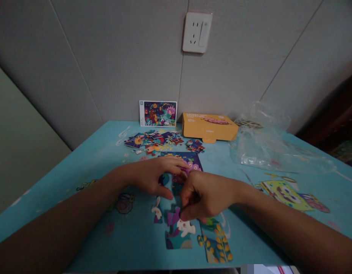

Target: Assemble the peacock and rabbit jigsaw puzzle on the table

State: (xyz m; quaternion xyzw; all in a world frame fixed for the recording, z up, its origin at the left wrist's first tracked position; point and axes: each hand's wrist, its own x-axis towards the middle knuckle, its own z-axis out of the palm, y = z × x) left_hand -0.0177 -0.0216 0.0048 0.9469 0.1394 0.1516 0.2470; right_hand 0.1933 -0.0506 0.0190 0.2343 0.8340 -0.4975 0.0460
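Note:
My left hand [161, 175] rests with its fingers apart over the joined puzzle part [195, 163], which is dark blue and pink at the top. Beside it my right hand [206, 196] is curled, thumb and forefinger pinched at the upper edge of the white rabbit piece [180, 232]. What the pinch holds is hard to tell. A small piece with a rabbit's head [157, 213] lies left of that one. To the right, below my right hand, are pieces with yellow leaves [220, 243]. My hands cover part of the puzzle.
Loose puzzle pieces [153, 140] are heaped further back, with a smaller pile [195, 145] to their right. A picture card [158, 113] leans on the wall beside an orange box [210, 127]. Clear plastic bags [267, 148] lie at the right of the blue table [107, 236].

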